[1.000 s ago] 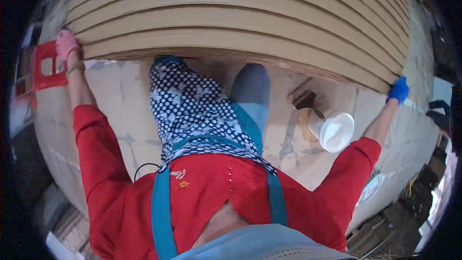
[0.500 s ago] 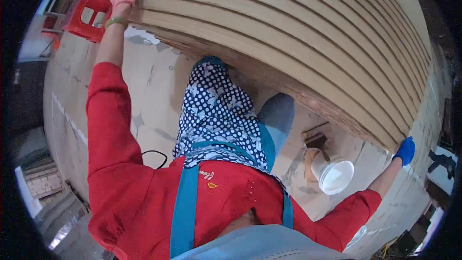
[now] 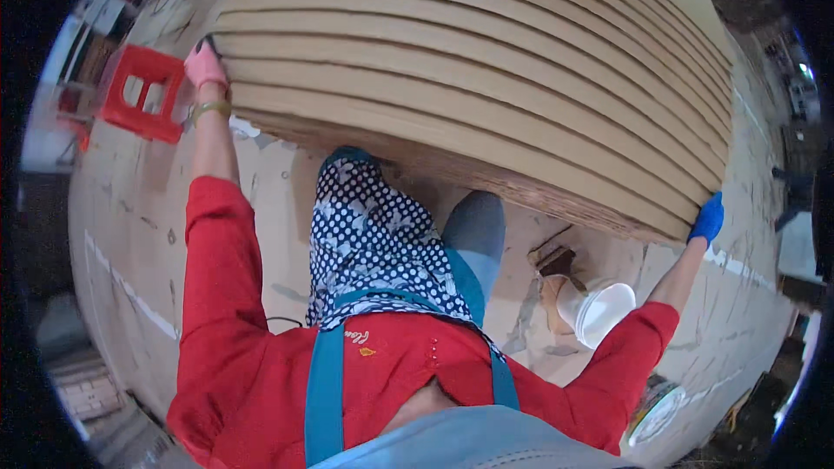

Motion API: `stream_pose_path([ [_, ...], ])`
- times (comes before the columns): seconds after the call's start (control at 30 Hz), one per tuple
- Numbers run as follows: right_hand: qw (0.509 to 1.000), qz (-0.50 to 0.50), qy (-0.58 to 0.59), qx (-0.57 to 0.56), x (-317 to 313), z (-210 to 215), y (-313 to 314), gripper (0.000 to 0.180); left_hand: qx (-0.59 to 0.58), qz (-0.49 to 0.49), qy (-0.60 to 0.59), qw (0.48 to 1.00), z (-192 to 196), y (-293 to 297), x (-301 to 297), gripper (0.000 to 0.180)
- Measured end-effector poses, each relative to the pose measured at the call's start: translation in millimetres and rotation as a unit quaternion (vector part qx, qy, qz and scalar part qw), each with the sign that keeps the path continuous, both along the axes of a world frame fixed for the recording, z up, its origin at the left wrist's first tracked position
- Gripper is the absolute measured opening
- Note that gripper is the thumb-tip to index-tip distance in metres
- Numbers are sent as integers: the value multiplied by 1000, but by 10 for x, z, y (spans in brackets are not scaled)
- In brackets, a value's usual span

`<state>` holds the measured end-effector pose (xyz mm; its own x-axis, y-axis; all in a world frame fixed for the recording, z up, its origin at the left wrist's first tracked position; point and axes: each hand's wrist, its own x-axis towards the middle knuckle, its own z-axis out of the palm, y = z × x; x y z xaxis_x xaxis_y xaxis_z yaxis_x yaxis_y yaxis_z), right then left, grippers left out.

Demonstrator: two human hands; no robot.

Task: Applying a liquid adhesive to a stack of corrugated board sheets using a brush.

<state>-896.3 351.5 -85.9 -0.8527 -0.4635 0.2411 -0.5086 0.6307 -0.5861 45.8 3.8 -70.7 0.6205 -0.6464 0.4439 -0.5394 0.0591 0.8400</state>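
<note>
A wide stack of tan boards (image 3: 486,69) lies in front of me, fanned out in overlapping rows with dark lines between them. Its near side is brown and rough. My left hand (image 3: 205,63), in a pink glove with dark fingertips, is closed over the stack's left edge. At the near right corner, my right hand (image 3: 709,219) in a blue glove grips the opposite edge. Both arms are stretched wide. The fingers' undersides are hidden by the boards and gloves.
A red plastic crate (image 3: 143,126) stands beside my left hand. On the pale floor (image 3: 252,269) are a white bucket (image 3: 599,313) and a brown block (image 3: 554,262) near my right leg. A round tub (image 3: 658,412) shows by my right sleeve.
Relative to my view, the left hand now sits lower and the right hand higher, and the boards look less slanted. Both hands stay on the edges. The round tub has come into view.
</note>
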Motion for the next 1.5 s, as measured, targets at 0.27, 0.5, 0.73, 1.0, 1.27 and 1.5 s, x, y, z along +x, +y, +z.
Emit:
stream_pose_path([
  [0.27, 960, -21, 250, 125, -101, -30, 138, 38, 104, 32, -106, 988, 151, 121, -137, 35],
  [0.5, 907, 15, 351, 231, 13, 250, 117, 29, 166, -25, -183, 969, 269, -113, 345, 41],
  [0.73, 930, -80, 343, -105, 16, 701, -1015, 59, 100, -115, -17, 988, 764, -1171, 75, 52],
  [1.0, 984, -120, 126, 33, 129, 838, -1376, 67, 153, -79, 24, 985, 407, -2013, -90, 64],
  [1.27, 990, -135, 48, 17, -155, 814, -1408, 66, 81, 4, 45, 996, 493, -1682, -315, 55],
  [1.5, 990, -129, 58, 0, -222, 810, -1347, 64, 53, 13, 39, 998, 458, -1640, -358, 50],
])
